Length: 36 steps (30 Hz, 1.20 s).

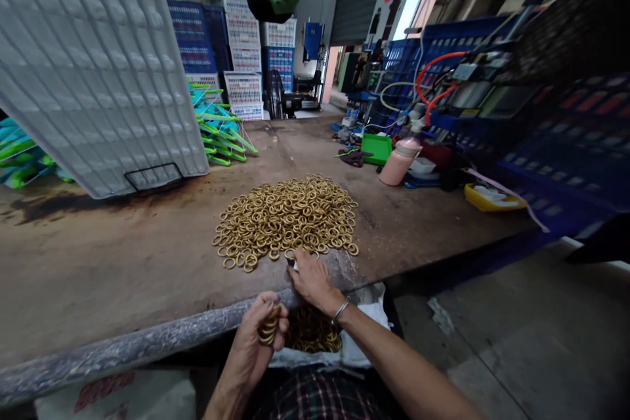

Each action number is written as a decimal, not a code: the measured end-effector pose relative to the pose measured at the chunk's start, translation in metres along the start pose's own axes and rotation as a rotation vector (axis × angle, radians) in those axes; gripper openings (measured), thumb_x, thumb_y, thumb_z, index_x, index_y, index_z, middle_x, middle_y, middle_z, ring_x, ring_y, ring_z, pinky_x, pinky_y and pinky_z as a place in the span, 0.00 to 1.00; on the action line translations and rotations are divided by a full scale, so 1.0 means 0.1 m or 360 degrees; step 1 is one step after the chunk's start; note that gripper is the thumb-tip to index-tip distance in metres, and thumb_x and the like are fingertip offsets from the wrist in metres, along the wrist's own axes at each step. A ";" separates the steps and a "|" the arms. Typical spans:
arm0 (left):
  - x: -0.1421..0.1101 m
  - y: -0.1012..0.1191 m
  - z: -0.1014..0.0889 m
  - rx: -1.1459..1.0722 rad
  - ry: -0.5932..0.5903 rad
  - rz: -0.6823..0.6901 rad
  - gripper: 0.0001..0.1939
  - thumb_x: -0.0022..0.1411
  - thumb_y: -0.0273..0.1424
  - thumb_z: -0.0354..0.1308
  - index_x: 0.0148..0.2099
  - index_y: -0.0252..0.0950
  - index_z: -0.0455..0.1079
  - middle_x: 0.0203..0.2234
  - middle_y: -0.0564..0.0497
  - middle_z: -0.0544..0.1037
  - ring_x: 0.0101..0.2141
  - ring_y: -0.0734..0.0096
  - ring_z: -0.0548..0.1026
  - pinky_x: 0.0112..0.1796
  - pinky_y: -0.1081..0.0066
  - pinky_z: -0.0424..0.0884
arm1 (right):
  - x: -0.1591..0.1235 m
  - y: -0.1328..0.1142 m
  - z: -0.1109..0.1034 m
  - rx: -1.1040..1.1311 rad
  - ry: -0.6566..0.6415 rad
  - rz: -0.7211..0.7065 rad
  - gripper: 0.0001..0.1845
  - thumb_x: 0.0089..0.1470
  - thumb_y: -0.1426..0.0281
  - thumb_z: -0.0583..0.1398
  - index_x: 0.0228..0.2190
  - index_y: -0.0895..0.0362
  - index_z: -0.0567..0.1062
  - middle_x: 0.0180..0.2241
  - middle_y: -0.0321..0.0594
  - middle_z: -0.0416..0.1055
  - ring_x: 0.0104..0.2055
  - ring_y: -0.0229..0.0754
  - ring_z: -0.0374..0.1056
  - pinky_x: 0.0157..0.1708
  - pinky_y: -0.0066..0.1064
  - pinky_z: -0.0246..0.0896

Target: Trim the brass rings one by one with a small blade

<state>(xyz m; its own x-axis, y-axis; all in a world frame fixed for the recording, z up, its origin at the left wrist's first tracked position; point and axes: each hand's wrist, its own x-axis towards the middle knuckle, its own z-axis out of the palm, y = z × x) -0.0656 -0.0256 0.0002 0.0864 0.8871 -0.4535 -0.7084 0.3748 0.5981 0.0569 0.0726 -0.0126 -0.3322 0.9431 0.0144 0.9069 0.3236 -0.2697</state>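
Observation:
A heap of brass-coloured rings (288,220) lies on the worn brown table (123,256) in front of me. My left hand (260,335) is closed round a stack of the same rings at the table's near edge. My right hand (310,279) rests at the heap's near rim, fingers bent onto a ring there; what it grips is too small to make out. Below both hands a white bag (359,348) holds more rings. A bracelet circles my right wrist.
A large white plastic grid crate (93,72) leans at the left. Green and teal parts (221,131) lie behind it. A pink bottle (398,161), green box (377,147), yellow tray (489,200) and blue crates stand at the right. Concrete floor is at the lower right.

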 end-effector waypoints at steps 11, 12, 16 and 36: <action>0.19 0.06 -0.12 -0.0038 0.0269 -0.0023 0.17 0.40 0.29 0.68 0.34 0.35 0.67 0.27 0.52 0.74 0.27 0.73 0.74 0.20 0.80 0.64 | -0.05 0.14 0.07 0.0475 0.0134 -0.0408 0.15 0.45 0.80 0.50 0.36 0.55 0.62 0.34 0.36 0.67 0.36 0.38 0.63 0.34 0.27 0.53; 0.22 0.07 -0.13 -0.0002 0.0282 -0.0012 0.19 0.40 0.30 0.68 0.36 0.36 0.67 0.26 0.53 0.73 0.26 0.74 0.73 0.19 0.80 0.63 | -0.06 0.14 0.06 0.0520 0.0159 -0.0465 0.15 0.44 0.81 0.50 0.36 0.55 0.63 0.33 0.36 0.67 0.36 0.38 0.63 0.34 0.26 0.53; 0.31 0.09 -0.06 0.0193 0.0243 0.0107 0.20 0.41 0.39 0.66 0.36 0.35 0.67 0.21 0.57 0.69 0.20 0.79 0.69 0.15 0.83 0.57 | -0.09 0.08 -0.04 0.0520 0.0220 -0.0714 0.14 0.45 0.81 0.50 0.35 0.55 0.63 0.33 0.36 0.66 0.34 0.38 0.60 0.33 0.27 0.52; 0.32 -0.01 0.12 0.0527 0.0263 0.0350 0.18 0.45 0.43 0.61 0.30 0.33 0.63 0.17 0.59 0.63 0.16 0.84 0.59 0.14 0.82 0.50 | 0.02 0.26 0.11 0.1396 0.0517 0.0061 0.13 0.53 0.64 0.48 0.27 0.57 0.67 0.21 0.32 0.61 0.25 0.34 0.57 0.28 0.25 0.53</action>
<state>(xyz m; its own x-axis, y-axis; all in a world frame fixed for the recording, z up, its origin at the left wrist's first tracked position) -0.0535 0.0052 -0.0071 -0.1739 0.9107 -0.3747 -0.4317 0.2715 0.8602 0.0767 0.0815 -0.0305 -0.0973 0.9699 0.2232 0.3521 0.2433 -0.9038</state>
